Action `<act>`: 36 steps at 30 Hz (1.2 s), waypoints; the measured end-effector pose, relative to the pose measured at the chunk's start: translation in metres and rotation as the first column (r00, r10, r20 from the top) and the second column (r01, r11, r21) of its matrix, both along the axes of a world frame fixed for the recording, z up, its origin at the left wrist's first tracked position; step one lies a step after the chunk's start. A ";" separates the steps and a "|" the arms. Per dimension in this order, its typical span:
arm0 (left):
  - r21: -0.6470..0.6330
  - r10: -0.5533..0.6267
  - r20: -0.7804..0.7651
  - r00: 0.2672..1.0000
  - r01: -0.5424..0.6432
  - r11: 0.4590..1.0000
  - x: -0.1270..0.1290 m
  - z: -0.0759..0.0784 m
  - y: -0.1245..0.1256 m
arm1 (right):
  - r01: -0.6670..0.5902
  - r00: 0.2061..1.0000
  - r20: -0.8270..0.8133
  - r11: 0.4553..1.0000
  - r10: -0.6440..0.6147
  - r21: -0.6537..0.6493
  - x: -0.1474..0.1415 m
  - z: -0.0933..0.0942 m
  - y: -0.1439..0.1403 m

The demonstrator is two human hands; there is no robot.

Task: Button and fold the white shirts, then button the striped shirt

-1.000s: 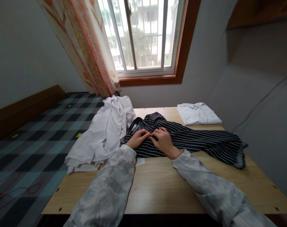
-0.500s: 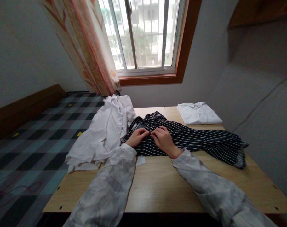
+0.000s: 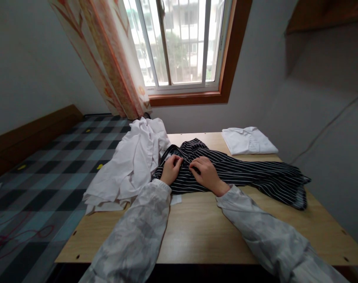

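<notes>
A black shirt with thin white stripes [image 3: 240, 171] lies sideways across the table, its collar-like opening towards the left. My left hand [image 3: 172, 169] rests over that end, thumb and fingertips pinched on the fabric near the opening. Just to its right, my right hand [image 3: 206, 173] is curled, with thumb and index finger pinching the front of the same shirt. A small gap separates the two sets of fingertips. Whatever small detail lies under them is too fine to make out.
A rumpled pile of white cloth [image 3: 128, 165] lies left of the shirt. At the back right is a folded white shirt [image 3: 249, 141]. The wooden table [image 3: 202, 236] adjoins a bed with a checked cover [image 3: 63, 169]. A small white piece [image 3: 175, 199] shows under the striped shirt's near edge.
My left hand has turned more upright and drawn slightly left, so the gap between my fingertips is wider. My right hand has shifted very little. The shirt lies nearly as before.
</notes>
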State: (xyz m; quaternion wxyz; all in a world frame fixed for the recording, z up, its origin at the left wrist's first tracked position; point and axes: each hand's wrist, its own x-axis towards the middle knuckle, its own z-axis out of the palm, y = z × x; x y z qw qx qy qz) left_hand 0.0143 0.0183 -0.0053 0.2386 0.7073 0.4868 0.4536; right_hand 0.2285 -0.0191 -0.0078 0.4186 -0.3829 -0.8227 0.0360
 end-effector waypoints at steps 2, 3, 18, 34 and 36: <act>0.044 0.059 -0.013 0.998 -0.059 0.997 0.000 0.001 -0.001 | 0.078 0.997 -0.003 0.997 -0.078 -0.011 0.013 0.000 0.001; 0.065 0.089 -0.018 0.996 -0.087 0.994 0.000 0.002 -0.001 | 0.118 0.993 0.006 0.993 -0.118 -0.016 0.021 -0.001 0.001; 0.184 -0.175 -0.436 0.883 0.278 0.943 0.014 0.014 -0.028 | 0.115 0.988 -0.097 0.989 -0.124 -0.093 0.041 -0.007 -0.005; 0.172 -0.197 -0.382 0.903 0.279 0.945 0.016 0.014 -0.026 | 0.103 0.985 -0.130 0.988 -0.117 -0.115 0.023 -0.005 -0.010; 0.213 -0.131 -0.386 0.913 0.226 0.951 0.016 0.016 -0.028 | 0.072 0.957 -0.261 0.975 -0.126 -0.209 0.021 -0.010 -0.008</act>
